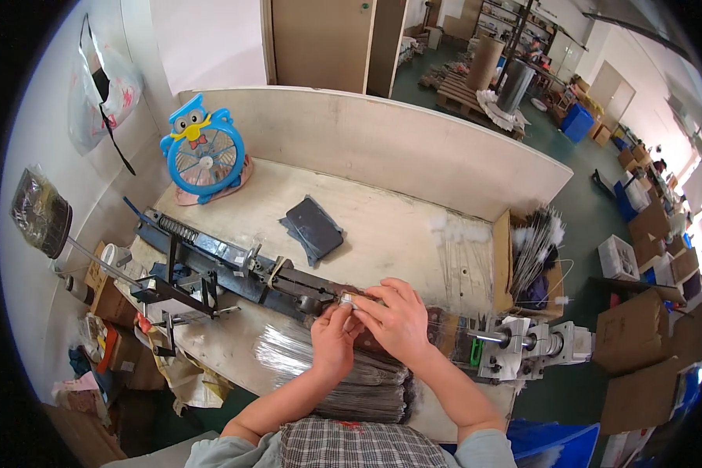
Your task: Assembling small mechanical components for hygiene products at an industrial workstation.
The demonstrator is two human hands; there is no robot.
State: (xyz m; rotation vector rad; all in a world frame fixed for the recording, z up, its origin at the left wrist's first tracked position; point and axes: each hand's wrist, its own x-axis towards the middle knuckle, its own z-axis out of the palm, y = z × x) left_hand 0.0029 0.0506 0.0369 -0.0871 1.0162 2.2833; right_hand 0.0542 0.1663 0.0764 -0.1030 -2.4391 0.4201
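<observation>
Close together over the front of the bench, my left hand (334, 337) and my right hand (398, 318) pinch a small pale piece (349, 299) between their fingertips. Its kind is too small to make out, and the fingers partly cover it. Just beyond the fingers is the right end of a long dark metal bench fixture (234, 261), which carries a coil spring and clamps. A thick bundle of thin shiny metal wires (285, 352) lies beneath my hands and forearms, near the bench's front edge.
A blue cartoon-shaped fan (205, 165) stands at the back left. A dark flat pad (314, 228) lies mid-bench. At right are a cardboard box of wire brushes (537, 242), a metal shaft mechanism (534, 349) and a green-handled tool (476, 351). A low partition (382, 129) borders the back.
</observation>
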